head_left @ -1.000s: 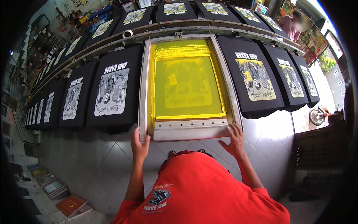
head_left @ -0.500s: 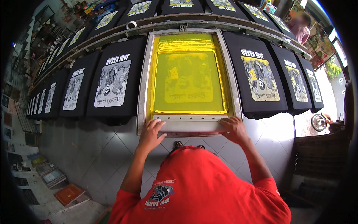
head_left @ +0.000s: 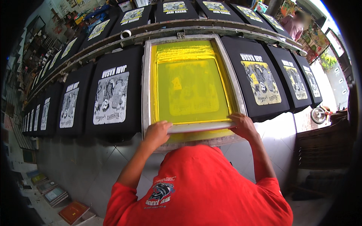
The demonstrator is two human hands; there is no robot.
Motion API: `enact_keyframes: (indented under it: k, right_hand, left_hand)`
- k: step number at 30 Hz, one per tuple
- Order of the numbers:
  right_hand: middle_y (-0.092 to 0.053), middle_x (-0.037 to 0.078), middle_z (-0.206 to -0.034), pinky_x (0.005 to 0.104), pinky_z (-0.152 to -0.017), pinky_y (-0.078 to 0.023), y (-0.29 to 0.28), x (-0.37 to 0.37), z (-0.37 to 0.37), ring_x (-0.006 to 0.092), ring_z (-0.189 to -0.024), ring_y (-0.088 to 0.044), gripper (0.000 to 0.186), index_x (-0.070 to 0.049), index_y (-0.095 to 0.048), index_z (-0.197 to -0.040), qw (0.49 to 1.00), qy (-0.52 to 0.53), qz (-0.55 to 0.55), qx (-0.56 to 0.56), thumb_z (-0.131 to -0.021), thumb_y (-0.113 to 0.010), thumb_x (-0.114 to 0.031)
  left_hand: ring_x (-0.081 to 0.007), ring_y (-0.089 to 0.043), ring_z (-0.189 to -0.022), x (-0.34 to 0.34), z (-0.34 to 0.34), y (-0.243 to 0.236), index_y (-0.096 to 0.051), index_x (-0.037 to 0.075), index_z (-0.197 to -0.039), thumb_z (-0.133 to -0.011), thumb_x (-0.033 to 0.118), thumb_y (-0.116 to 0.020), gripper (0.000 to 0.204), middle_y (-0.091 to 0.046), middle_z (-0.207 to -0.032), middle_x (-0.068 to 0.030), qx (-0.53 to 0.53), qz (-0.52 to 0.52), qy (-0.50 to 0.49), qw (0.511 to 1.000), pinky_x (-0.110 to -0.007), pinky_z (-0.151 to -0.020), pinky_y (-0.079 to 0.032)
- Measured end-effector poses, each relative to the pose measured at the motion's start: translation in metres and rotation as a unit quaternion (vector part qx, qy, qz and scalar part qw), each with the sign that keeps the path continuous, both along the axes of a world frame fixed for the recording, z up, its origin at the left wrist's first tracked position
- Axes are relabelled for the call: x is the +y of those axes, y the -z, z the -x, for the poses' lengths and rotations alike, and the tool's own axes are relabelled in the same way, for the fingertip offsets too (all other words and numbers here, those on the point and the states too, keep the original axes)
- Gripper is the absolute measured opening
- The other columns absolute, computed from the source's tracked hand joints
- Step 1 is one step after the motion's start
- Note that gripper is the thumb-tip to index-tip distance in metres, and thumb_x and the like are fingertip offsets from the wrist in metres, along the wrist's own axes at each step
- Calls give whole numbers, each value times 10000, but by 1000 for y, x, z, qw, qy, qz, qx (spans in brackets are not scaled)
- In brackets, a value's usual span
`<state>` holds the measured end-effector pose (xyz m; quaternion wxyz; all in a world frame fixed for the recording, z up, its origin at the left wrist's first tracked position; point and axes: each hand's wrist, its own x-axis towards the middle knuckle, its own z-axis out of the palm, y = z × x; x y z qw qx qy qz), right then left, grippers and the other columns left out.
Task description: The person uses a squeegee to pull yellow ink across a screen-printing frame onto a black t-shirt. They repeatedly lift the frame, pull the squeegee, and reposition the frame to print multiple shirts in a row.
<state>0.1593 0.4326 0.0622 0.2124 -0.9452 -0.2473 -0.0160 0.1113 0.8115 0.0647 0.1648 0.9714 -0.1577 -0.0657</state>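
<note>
A printing screen in a worn metal frame (head_left: 238, 94) lies in the middle, over a spot in the row of shirts. Its yellow-green mesh (head_left: 188, 107) shows a pale illustrated design, with bright yellow ink streaked across the far end and along the sides. Across its near part runs a long squeegee (head_left: 200, 127). My left hand (head_left: 157, 132) is closed around the squeegee's left end, and my right hand (head_left: 244, 126) grips its right end. The squeegee's lower edge, where it meets the mesh, is hidden from me.
Black shirts with prints, such as one on the left (head_left: 111, 90) and one on the right (head_left: 260, 81), line both sides. A metal rail (head_left: 158, 31) runs behind the screen, with a white tape roll (head_left: 125, 34) on it. Another person (head_left: 293, 26) stands at the far right.
Both hands have moved the squeegee away from the frame's near edge, so a yellow strip of mesh now shows on my side of it. My fingers have curled tighter, and my body leans further forward.
</note>
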Motion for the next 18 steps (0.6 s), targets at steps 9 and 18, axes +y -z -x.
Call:
enact_keyframes:
  k: [9, 18]
  right_hand:
    - [-644, 69, -692, 408, -608, -526, -12, 8, -118, 297, -676, -658, 134, -130, -654, -763, 996, -18, 92, 0, -774, -690, -258]
    - [-693, 119, -870, 427, -774, -540, 6, 57, -380, 315, -847, -673, 331, -155, -693, -1028, 999, 28, 36, -22, -716, -730, -259]
  left_hand:
    - [-341, -676, -736, 29, -105, -27, -705, 108, -913, -740, 181, -747, 192, -689, -800, -139, -25, 31, -3, 999, -433, -669, -546]
    - [-334, -692, -798, 75, -366, -5, -707, 85, -1050, -746, 176, -749, 321, -700, -856, -189, -120, 4, -19, 993, -408, -735, -548]
